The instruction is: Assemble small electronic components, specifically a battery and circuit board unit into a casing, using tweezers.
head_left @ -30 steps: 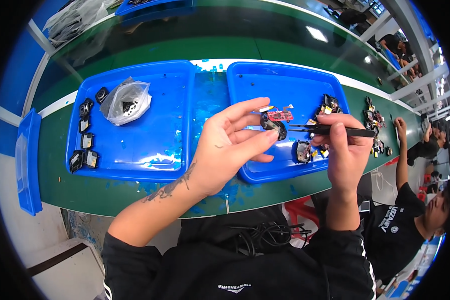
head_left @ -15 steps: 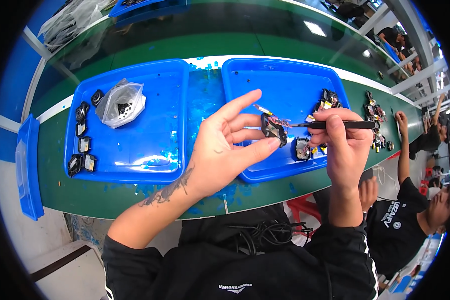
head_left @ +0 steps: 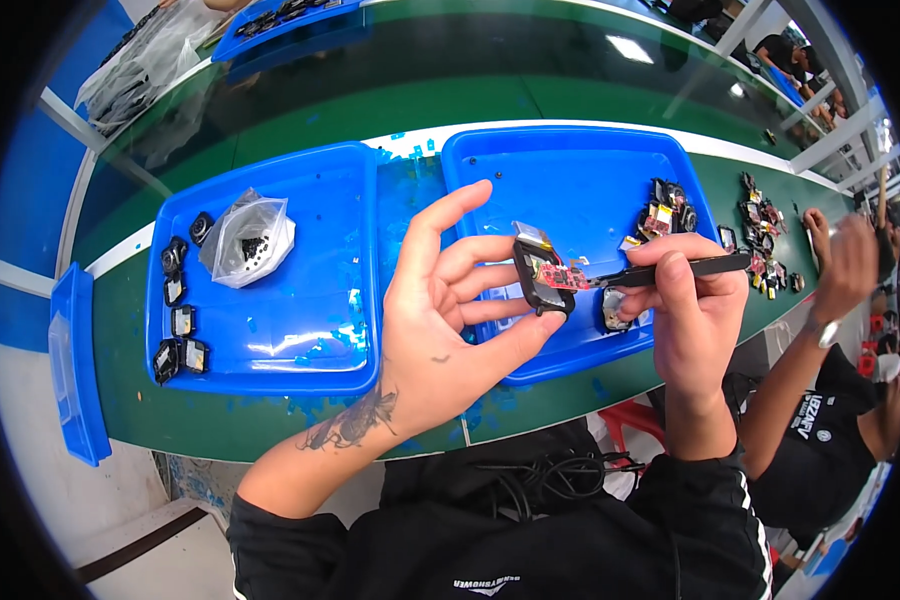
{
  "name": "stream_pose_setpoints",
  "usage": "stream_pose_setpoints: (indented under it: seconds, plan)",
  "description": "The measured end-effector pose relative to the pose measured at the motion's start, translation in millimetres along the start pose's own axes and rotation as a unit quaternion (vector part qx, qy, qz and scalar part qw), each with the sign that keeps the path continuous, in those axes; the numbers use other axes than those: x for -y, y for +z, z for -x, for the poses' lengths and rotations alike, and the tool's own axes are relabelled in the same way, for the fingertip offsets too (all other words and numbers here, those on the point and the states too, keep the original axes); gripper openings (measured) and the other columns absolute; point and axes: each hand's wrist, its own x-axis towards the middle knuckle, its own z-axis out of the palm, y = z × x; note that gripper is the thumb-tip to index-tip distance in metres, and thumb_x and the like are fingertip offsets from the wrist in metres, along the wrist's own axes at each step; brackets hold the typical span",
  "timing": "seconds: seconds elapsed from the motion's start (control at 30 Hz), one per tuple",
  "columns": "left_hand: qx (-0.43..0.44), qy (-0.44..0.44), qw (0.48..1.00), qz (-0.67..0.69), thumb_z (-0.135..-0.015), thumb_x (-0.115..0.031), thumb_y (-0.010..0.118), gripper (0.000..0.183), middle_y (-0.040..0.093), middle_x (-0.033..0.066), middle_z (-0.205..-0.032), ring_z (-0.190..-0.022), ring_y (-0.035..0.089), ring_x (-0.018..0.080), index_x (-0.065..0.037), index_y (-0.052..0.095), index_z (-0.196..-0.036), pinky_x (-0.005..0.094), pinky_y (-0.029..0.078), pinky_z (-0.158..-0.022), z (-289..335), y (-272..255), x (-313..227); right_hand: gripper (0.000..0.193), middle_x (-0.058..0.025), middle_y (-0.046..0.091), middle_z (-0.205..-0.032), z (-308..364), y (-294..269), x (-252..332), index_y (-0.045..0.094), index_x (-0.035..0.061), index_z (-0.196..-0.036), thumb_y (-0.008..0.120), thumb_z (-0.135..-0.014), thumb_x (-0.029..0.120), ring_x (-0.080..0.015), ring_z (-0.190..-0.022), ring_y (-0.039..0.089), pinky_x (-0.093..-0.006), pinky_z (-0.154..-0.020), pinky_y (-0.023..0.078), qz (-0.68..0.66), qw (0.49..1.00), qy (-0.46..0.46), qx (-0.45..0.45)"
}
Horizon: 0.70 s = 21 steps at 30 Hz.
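My left hand holds a small black watch-like case between thumb and fingers, with the index finger raised. A red circuit board sticks out of the case toward the right, and a silver flat piece stands at its upper edge. In my right hand black tweezers are pinched, their tips at the board's right end. Both hands are above the right blue tray. Behind my right fingers, another case lies in that tray, partly hidden.
More opened cases are heaped at that tray's right side. The left blue tray holds several black cases and a clear bag of tiny black parts. Loose assemblies lie on the green bench beside a co-worker's hand.
The case has turned in my left fingers, so the red board shows more fully. The tweezers stay at the board. The co-worker's arm has shifted, and the whole view has moved slightly.
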Motion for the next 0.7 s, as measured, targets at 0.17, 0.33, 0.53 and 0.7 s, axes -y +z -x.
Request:
stream_pose_setpoints:
  seconds: [0.17,0.33,0.53,0.7]
  plan:
    - [-0.005,-0.01,1.0,-0.011,-0.073,0.009,0.072,0.082,0.059,0.0151,-0.112,-0.105,0.063,0.0232,-0.003,0.024,-0.138,0.0347,0.053,-0.09,-0.9,0.9,-1.2,0.02,-0.0097,0.065,-0.074,0.5,-1.4,-2.1,0.065,-0.005,-0.092,0.061,-0.093,0.014,-0.013,-0.059,0.065,-0.0223,-0.056,0.053,0.001,1.0,0.008,-0.006]
    - [-0.003,0.04,0.998,-0.038,-0.071,0.009,0.073,0.077,0.057,0.0144,-0.112,-0.107,0.062,0.0234,-0.003,0.027,-0.131,0.034,0.053,-0.091,0.6,-0.2,1.9,0.019,-0.0119,0.066,-0.078,1.7,-0.3,-1.8,0.065,-0.0052,-0.091,0.061,-0.093,0.013,-0.0137,-0.06,0.064,-0.0229,-0.055,0.053,-0.016,0.999,-0.038,0.021]
    - [-0.002,0.056,0.997,-0.06,-0.071,0.01,0.074,0.076,0.054,0.0164,-0.115,-0.108,0.062,0.0247,-0.003,0.027,-0.129,0.0352,0.053,-0.092,3.1,0.6,4.5,0.014,-0.0142,0.066,-0.081,2.3,-0.4,-2.5,0.063,-0.0067,-0.092,0.06,-0.092,0.007,-0.0149,-0.062,0.064,-0.0237,-0.056,0.054,-0.03,0.998,-0.03,0.051]
    - [-0.005,0.074,0.995,-0.068,-0.067,0.015,0.072,0.078,0.052,0.018,-0.115,-0.105,0.063,0.0272,-0.002,0.026,-0.128,0.0358,0.055,-0.088,2.3,0.2,7.3,0.01,-0.0159,0.066,-0.086,7.3,2.0,-4.2,0.063,-0.0076,-0.092,0.06,-0.09,0.002,-0.0163,-0.064,0.066,-0.0248,-0.058,0.054,-0.005,0.997,-0.064,0.034]
